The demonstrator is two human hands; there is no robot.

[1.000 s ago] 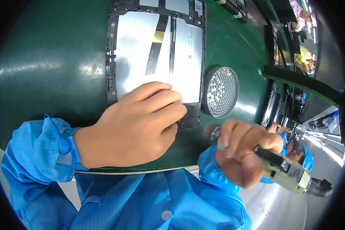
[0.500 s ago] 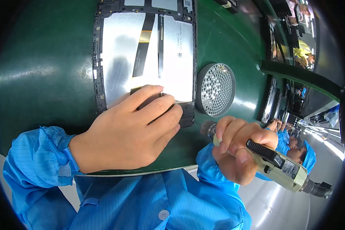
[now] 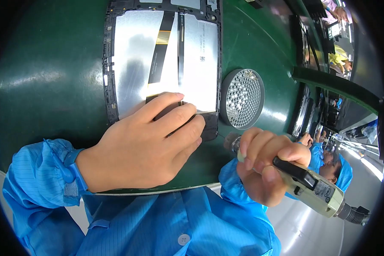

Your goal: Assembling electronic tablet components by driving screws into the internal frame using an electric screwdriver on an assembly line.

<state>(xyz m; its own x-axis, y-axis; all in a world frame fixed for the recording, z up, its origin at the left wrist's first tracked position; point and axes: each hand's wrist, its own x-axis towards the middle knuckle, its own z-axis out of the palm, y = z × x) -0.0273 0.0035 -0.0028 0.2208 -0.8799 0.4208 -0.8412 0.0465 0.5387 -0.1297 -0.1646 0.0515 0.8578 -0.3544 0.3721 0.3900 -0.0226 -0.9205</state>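
Observation:
A tablet chassis (image 3: 134, 47) with black edges and silvery metal inner panels lies on the green bench. A dark flex cable (image 3: 159, 62) runs down its middle. My left hand (image 3: 145, 141) lies over the chassis's near end, fingers slightly bent and apart, hiding part of that end. In my right hand (image 3: 271, 160) is a pale green electric screwdriver (image 3: 322, 198) with a black lever, gripped round its front part. Its nose points left, and its thin bit is close to the near right corner of the chassis; I cannot tell whether they touch.
Right of the chassis stands a round grey screw tray (image 3: 243, 100) with a dimpled surface and small screws at its far side. A green rail (image 3: 335, 83) crosses the right side. Beyond it are dark stacked parts and co-workers, one wearing a blue cap (image 3: 344, 173).
The chassis and the screw tray sit slightly differently in the picture. Both hands keep nearly the same pose, and the screwdriver stays in my right hand.

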